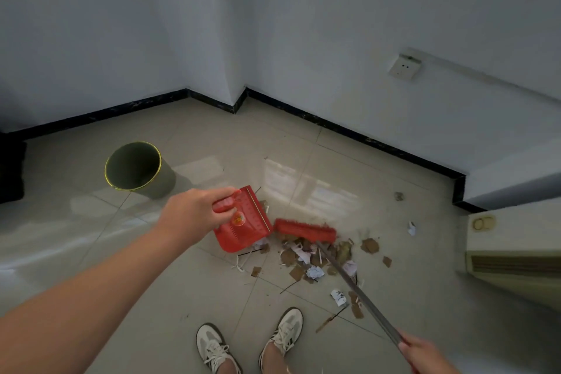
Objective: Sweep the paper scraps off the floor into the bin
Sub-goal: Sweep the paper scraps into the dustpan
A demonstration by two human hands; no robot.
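My left hand (pixel 198 209) grips the handle of a red dustpan (pixel 246 229) standing on the tiled floor. My right hand (pixel 425 354) holds the grey stick of a broom whose red head (pixel 305 231) lies just right of the dustpan's edge. A pile of paper and cardboard scraps (pixel 315 258) spreads in front of the broom head, with some bits under the dustpan's lip. More scraps (pixel 338 297) lie toward my feet. A green bin (pixel 133 165) with a yellow rim stands open to the far left of the dustpan.
My two white sneakers (pixel 252 343) stand near the bottom edge. A beige floor unit (pixel 513 255) sits at the right by the wall. Loose scraps (pixel 411 228) lie near it. Black skirting lines the white walls; a dark object (pixel 12 170) is at the left edge.
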